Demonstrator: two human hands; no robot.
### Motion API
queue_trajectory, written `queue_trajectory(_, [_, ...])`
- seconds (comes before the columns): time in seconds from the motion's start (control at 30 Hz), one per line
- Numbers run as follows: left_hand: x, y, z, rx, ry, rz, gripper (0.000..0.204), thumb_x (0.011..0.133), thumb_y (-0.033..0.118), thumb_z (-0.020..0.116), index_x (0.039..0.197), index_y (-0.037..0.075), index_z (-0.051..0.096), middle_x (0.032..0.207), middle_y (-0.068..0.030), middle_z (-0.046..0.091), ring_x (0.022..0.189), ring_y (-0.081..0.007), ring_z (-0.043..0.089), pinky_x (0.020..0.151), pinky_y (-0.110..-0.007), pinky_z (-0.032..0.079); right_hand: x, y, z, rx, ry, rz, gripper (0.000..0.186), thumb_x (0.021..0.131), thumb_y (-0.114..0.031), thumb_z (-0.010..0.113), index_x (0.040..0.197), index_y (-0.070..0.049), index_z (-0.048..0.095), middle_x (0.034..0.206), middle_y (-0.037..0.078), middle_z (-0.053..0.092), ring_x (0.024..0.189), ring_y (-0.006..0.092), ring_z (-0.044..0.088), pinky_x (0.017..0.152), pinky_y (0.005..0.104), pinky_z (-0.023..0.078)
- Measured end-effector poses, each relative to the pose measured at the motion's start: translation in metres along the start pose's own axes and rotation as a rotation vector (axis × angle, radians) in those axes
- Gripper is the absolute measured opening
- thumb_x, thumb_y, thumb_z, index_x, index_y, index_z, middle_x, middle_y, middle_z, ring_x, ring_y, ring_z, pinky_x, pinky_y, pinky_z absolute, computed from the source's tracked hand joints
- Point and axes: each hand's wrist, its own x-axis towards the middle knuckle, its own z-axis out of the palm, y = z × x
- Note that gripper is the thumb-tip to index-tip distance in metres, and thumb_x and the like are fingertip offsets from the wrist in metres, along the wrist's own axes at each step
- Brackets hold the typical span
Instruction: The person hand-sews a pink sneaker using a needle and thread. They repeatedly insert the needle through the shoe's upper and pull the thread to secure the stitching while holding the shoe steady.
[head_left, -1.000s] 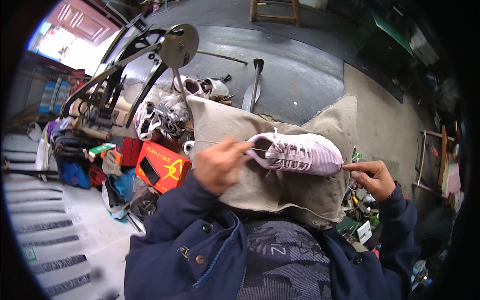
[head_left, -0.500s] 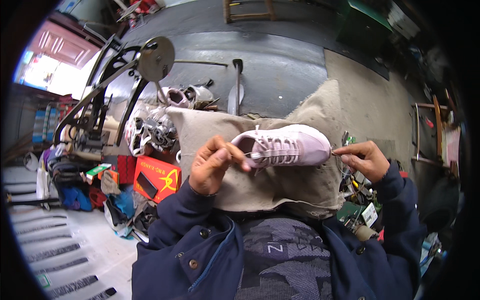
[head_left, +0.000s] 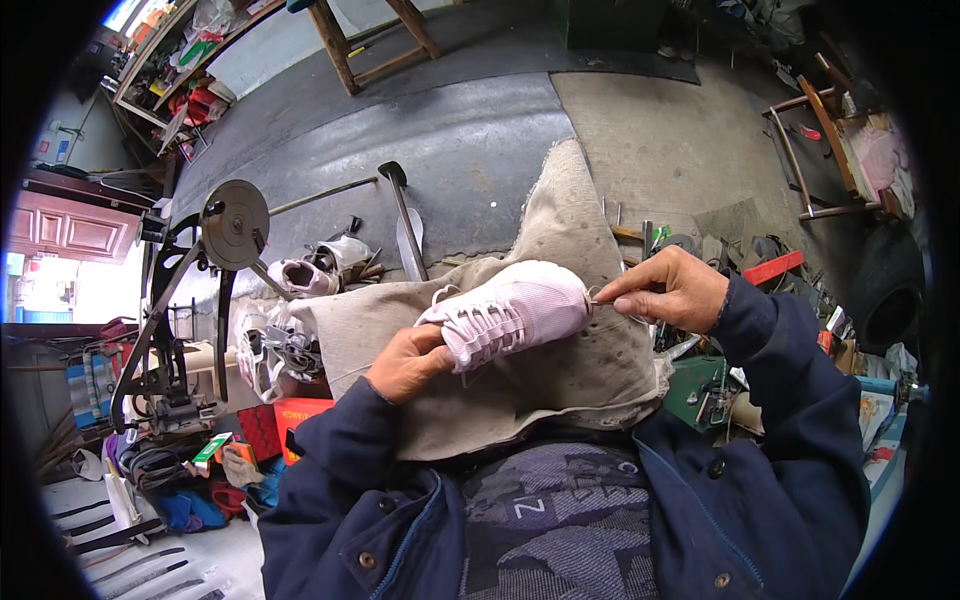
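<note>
A pale pink lace-up sneaker (head_left: 535, 305) lies over my lap on a worn beige cloth (head_left: 560, 390), its toe pointing right. My left hand (head_left: 410, 365) is closed round the heel end, thumb on top near the opening and the other fingers partly hidden. At the toe, my right hand (head_left: 675, 290) pinches a thin tool like an awl or needle (head_left: 603, 301). The tool's tip meets the front edge of the sole; whether it goes in cannot be made out. Close to the right fingers is a fine thread loop.
On the left stands a black metal machine with a round wheel (head_left: 235, 224). Beyond the cloth are more shoes (head_left: 308, 278) and an upright metal stand (head_left: 405, 225). A green box (head_left: 695, 392) with loose tools sits by my right forearm. Farther off is a wooden stool (head_left: 350, 65).
My left hand has come down from above the shoe opening and now grips the heel. The shoe has tilted, toe up to the right. My right hand stays at the toe; the view has turned.
</note>
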Motion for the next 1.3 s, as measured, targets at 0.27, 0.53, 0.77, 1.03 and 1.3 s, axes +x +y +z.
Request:
queue_trajectory(0.27, [0.065,-0.002,0.037,-0.491,-0.224,-0.134,0.087,0.077,0.014,0.093,0.151,-0.005,0.051,0.144,-0.0150,0.064,0.132,-0.0250,0.060,0.114,-0.037,0.045,-0.001,-0.005,-0.007,-0.104,-0.006,0.032,0.023,0.098,-0.013,0.073,0.118,-0.003,0.079,0.074,0.005,0.069,0.067,0.0085,0.060,0.064,0.0298,0.051])
queue_trajectory(0.53, [0.076,0.024,0.058,-0.428,-0.315,-0.052,0.069,0.092,0.032,0.082,0.146,-0.004,0.058,0.143,-0.0138,0.065,0.133,-0.0212,0.057,0.116,-0.032,0.039,-0.024,-0.022,0.005,-0.347,0.182,0.017,0.019,0.092,-0.004,0.073,0.110,-0.001,0.080,0.071,0.013,0.072,0.063,0.0132,0.066,0.063,0.0300,0.052])
queue_trajectory(0.77, [0.074,0.028,0.068,-0.384,-0.341,0.053,0.064,0.098,0.041,0.076,0.140,-0.005,0.063,0.136,-0.0140,0.069,0.128,-0.0203,0.059,0.113,-0.031,0.040,-0.021,-0.029,0.026,-0.419,0.217,-0.030,0.020,0.096,-0.004,0.070,0.114,-0.001,0.078,0.077,0.010,0.072,0.069,0.0148,0.068,0.065,0.0301,0.054])
queue_trajectory(1.03, [0.054,0.032,0.053,-0.313,-0.294,0.089,0.082,0.094,0.056,0.075,0.146,-0.005,0.058,0.147,-0.0114,0.061,0.136,-0.0202,0.051,0.116,-0.031,0.034,-0.007,-0.004,0.050,-0.305,0.294,-0.070,0.014,0.101,-0.006,0.069,0.111,0.002,0.075,0.076,0.003,0.068,0.066,0.0086,0.062,0.060,0.0252,0.051])
queue_trajectory(1.3, [0.072,-0.001,0.057,-0.310,-0.167,0.045,0.095,0.099,0.070,0.058,0.156,-0.004,0.045,0.161,-0.0177,0.048,0.146,-0.0247,0.045,0.121,-0.033,0.031,-0.005,0.010,0.078,-0.076,0.407,-0.112,0.016,0.105,-0.010,0.063,0.116,-0.001,0.071,0.078,0.004,0.066,0.061,0.0126,0.058,0.055,0.0273,0.047])
